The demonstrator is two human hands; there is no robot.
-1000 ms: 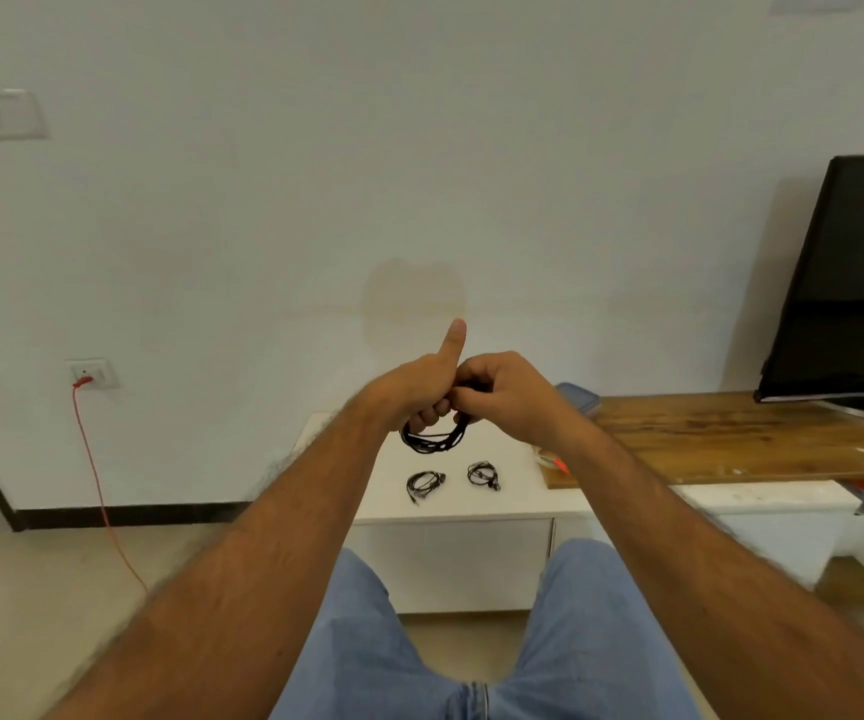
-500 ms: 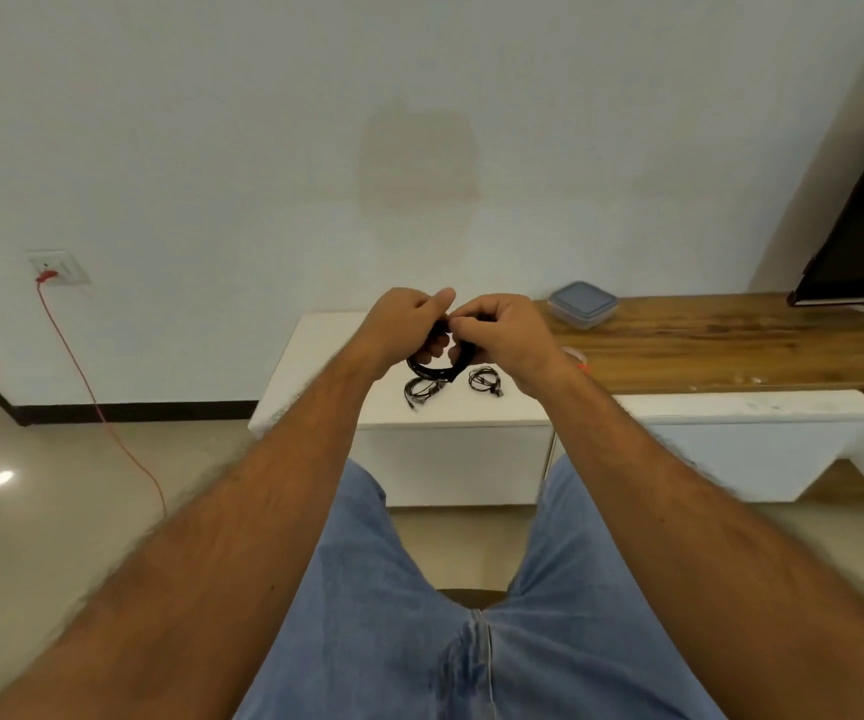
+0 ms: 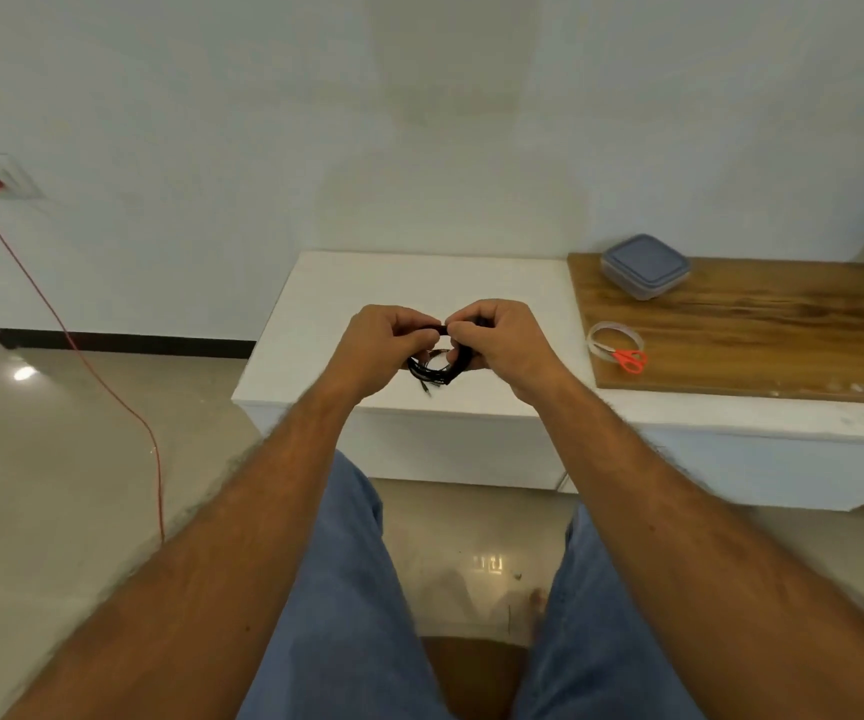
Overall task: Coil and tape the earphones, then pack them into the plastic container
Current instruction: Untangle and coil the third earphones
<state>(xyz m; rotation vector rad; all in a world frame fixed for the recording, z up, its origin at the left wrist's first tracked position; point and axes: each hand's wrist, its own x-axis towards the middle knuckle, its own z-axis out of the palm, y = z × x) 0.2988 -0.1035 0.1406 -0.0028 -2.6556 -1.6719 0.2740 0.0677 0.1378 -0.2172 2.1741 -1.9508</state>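
A black coil of earphones (image 3: 437, 367) hangs between both hands above the white cabinet top (image 3: 315, 314). My left hand (image 3: 386, 345) pinches its top left and my right hand (image 3: 497, 340) pinches its top right, fingertips nearly touching. The hands hide the other earphone coils on the cabinet. The plastic container (image 3: 645, 266), clear with a grey-blue lid on, sits at the back of the wooden board (image 3: 783, 335). A roll of clear tape (image 3: 613, 339) lies on the board's near left corner with red-handled scissors (image 3: 627, 358) partly on it.
A red cable (image 3: 82, 356) runs from a wall socket (image 3: 1, 175) down across the floor at left. My knees in blue jeans (image 3: 347, 589) are below the cabinet's front edge. The wall stands right behind the cabinet.
The view has tilted down and the hands have dropped closer to the cabinet top. My left thumb has folded down onto the coil. The screen at right has left the view.
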